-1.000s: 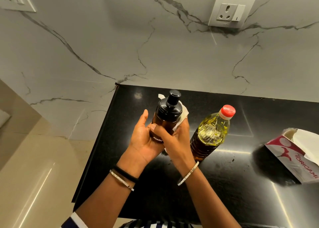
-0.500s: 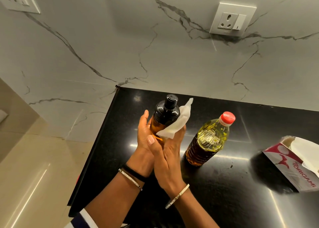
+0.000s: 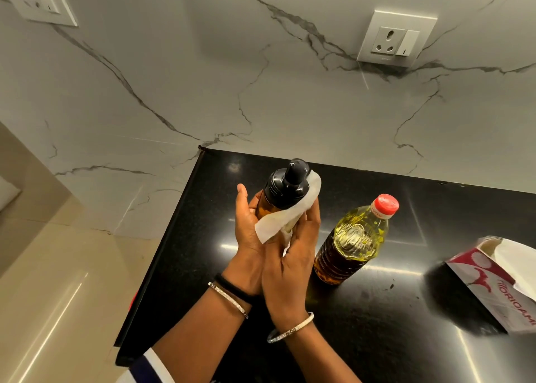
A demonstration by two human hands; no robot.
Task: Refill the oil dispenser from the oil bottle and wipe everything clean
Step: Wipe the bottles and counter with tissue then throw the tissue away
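An amber oil dispenser (image 3: 282, 192) with a black pump top is held up above the black counter (image 3: 377, 310). My left hand (image 3: 246, 231) grips its body from the left. My right hand (image 3: 293, 255) holds a white tissue (image 3: 287, 217) and presses it round the dispenser's right side, just under the black cap. The clear oil bottle (image 3: 352, 242), red cap on, stands upright on the counter to the right of my hands, apart from them.
A red and white tissue box (image 3: 499, 284) lies open at the counter's right edge. The marble wall carries a socket (image 3: 396, 38) at the upper right and another switch plate (image 3: 40, 1) at the upper left. The counter's left edge drops to a beige floor.
The tissue has slid up and round the dispenser's side toward the cap, and my right hand has turned with it. The oil bottle and tissue box have not moved.
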